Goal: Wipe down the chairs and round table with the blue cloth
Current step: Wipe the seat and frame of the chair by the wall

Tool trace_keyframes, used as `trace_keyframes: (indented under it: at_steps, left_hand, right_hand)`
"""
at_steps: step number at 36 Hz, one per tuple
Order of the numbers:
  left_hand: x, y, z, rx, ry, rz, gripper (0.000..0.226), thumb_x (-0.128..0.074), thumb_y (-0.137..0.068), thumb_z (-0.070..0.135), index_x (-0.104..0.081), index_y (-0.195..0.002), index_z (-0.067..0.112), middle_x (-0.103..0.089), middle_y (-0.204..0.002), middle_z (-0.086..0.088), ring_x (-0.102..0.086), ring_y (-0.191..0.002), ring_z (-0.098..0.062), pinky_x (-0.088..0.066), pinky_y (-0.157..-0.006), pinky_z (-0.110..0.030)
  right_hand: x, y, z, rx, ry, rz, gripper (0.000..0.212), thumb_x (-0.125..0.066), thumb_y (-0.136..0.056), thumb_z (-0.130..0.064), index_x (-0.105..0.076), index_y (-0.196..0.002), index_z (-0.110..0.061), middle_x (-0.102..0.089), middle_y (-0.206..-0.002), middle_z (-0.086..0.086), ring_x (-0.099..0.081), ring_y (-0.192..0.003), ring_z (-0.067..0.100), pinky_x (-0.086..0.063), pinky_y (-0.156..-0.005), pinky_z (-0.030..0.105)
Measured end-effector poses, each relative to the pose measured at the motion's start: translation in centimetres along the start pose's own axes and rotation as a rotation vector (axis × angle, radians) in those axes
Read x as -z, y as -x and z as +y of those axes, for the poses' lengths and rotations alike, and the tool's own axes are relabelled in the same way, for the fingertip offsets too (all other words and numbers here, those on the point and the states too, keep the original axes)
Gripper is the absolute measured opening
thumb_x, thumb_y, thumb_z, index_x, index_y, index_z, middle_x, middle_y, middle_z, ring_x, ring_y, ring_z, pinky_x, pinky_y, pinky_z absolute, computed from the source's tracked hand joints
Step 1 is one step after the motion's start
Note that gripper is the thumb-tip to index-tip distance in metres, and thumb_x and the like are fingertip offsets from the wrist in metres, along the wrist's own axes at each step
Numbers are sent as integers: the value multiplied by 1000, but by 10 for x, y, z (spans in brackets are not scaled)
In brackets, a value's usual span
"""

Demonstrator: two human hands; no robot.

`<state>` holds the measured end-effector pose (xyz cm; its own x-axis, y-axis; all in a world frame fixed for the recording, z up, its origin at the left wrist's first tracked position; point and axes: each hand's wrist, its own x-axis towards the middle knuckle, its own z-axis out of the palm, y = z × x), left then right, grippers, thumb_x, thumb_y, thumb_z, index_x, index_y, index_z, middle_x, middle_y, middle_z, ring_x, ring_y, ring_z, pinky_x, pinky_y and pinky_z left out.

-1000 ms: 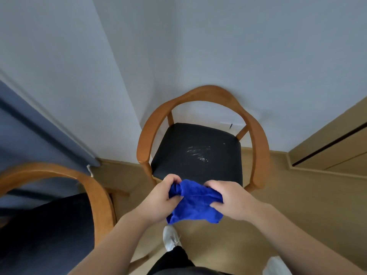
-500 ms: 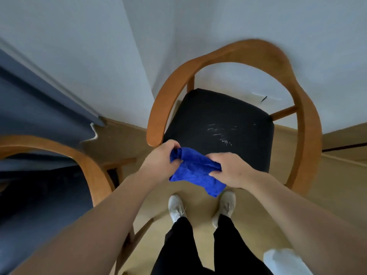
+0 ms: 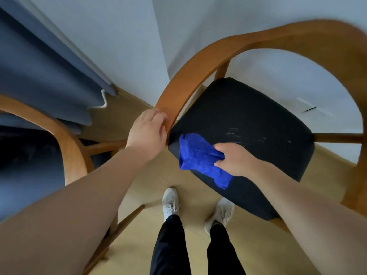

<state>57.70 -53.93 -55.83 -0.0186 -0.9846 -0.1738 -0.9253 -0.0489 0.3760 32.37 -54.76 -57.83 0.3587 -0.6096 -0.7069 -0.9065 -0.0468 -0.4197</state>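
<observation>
Switched left hand (image 3: 148, 130) from blue cloth (image 3: 200, 155) to near end of armrest (image 3: 178, 86), fingers curled round it. Holding cloth bunched in right hand (image 3: 236, 159), on near-left corner of black seat (image 3: 248, 108). Barely started: pale streaks (image 3: 238, 133) unwiped beyond, second chair (image 3: 65, 139) at left pending, round table out of view. Pale walls (image 3: 99, 26), blue curtain (image 3: 39, 66), wood floor (image 3: 139, 185).

Pale walls (image 3: 119, 36) meeting in a corner, blue-grey curtain (image 3: 39, 66) hanging at left, light wooden floor (image 3: 151, 181).

Tan floor (image 3: 143, 181) with a black-seated wooden chair (image 3: 248, 116), a second chair (image 3: 69, 147) at left, white shoes (image 3: 170, 201) between.
</observation>
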Motion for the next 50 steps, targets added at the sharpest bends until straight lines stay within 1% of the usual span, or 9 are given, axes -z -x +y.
trace_keyframes:
  at_steps: [8,14,19,24,28,34,39,46,50]
  left_hand:
    - [-32,-27,-12,-120,-11,131,44,-40,-88,14,-50,-131,8,-46,-138,-10,-38,-132,-28,-31,-111,-43]
    - [-34,-27,-13,-153,-47,103,48,-42,-84,14,-48,-131,5,-46,-137,-13,-38,-131,-32,-37,-105,-48]
    - [-34,-27,-15,-146,-81,84,48,-43,-86,16,-47,-133,6,-45,-139,-12,-34,-134,-31,-35,-108,-47]
    - [-36,-27,-16,-148,-73,97,47,-42,-86,15,-49,-132,7,-46,-139,-11,-33,-135,-29,-35,-108,-44]
    - [-37,-26,-16,-150,-59,110,47,-41,-86,13,-50,-131,6,-47,-138,-11,-34,-135,-28,-38,-106,-45]
    - [-36,-27,-17,-144,-48,115,47,-41,-85,14,-52,-130,6,-48,-138,-10,-33,-135,-26,-36,-106,-39]
    - [-37,-28,-17,-157,-20,127,45,-39,-86,14,-55,-126,3,-50,-134,-13,-37,-133,-29,-39,-104,-43]
    - [-37,-30,-17,-153,-30,131,45,-39,-84,15,-57,-124,3,-52,-133,-13,-38,-131,-28,-39,-104,-39]
    - [-36,-31,-18,-146,-27,122,45,-37,-86,16,-56,-125,4,-51,-134,-12,-38,-132,-28,-41,-103,-43]
  right_hand:
    - [-18,-65,20,-143,-306,65,25,-65,-86,-19,-56,-109,-11,-63,-103,7,-61,-97,27,-48,-79,37]
    - [-37,-87,33,-68,201,157,92,-60,-93,-26,9,-153,-18,-33,-144,19,-53,-119,33,-45,-94,38]
    - [-31,-93,38,296,654,112,101,-63,-84,-40,8,-153,-24,20,-157,19,12,-146,39,-4,-119,51]
    - [-44,-108,43,470,896,-84,133,-70,-61,-73,20,-150,-30,32,-154,16,23,-142,42,7,-113,63]
    - [-47,-126,50,429,849,-63,125,-67,-64,-74,14,-151,-34,26,-156,15,15,-143,45,-4,-112,65]
    - [-34,-153,37,537,796,32,71,-70,-71,-56,-50,-134,-30,-46,-138,16,-48,-116,43,-47,-86,53]
    - [-21,-180,3,414,521,262,68,-62,-83,-42,-40,-145,-24,-40,-144,18,-45,-118,43,-42,-95,49]
    - [-40,-216,-30,226,586,199,96,-42,-69,-85,-19,-149,-37,-11,-159,13,-5,-141,48,-11,-109,65]
    - [-41,-219,-30,222,614,244,78,-43,-78,-76,-30,-143,-36,-27,-150,10,-22,-135,44,-24,-104,62]
